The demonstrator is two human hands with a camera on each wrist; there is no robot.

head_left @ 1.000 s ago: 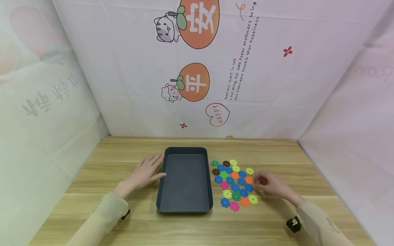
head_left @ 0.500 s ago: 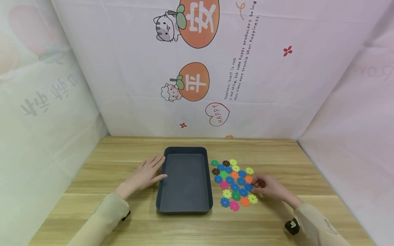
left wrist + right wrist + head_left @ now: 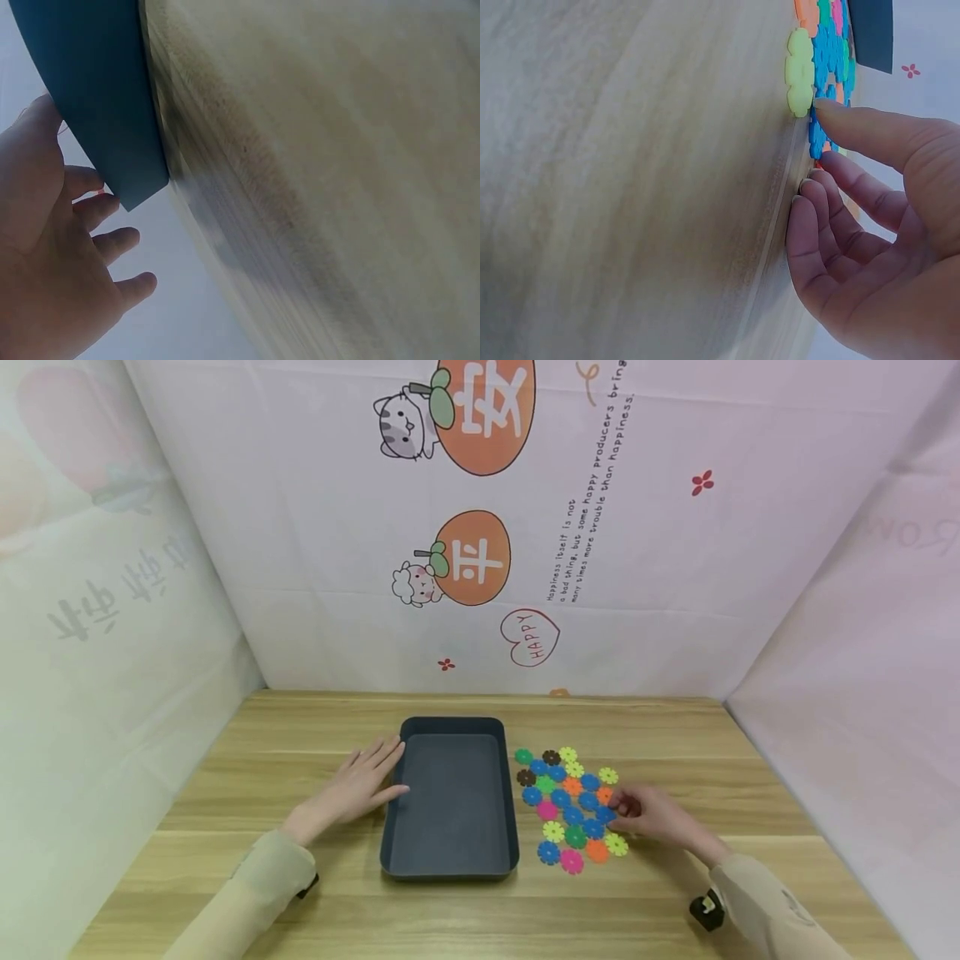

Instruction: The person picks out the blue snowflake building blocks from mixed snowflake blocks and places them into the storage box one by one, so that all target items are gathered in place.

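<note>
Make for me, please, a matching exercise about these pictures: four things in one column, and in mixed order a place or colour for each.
1. left hand
2. tray
3. discs
4. right hand

A. several bright colours
B. at the right edge of the discs
C. at the left edge of the tray
D. dark grey

Pairs: 1-C, 2-D, 3-A, 4-B

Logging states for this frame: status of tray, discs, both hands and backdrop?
Tray: upright, no discs inside.
Discs: loose, lying flat, spread right of the tray.
Left hand: fingers extended at the tray's left rim.
Right hand: fingers bent, thumb and index at a blue disc; grip unclear.
Cloth backdrop: hanging, lightly creased.
</note>
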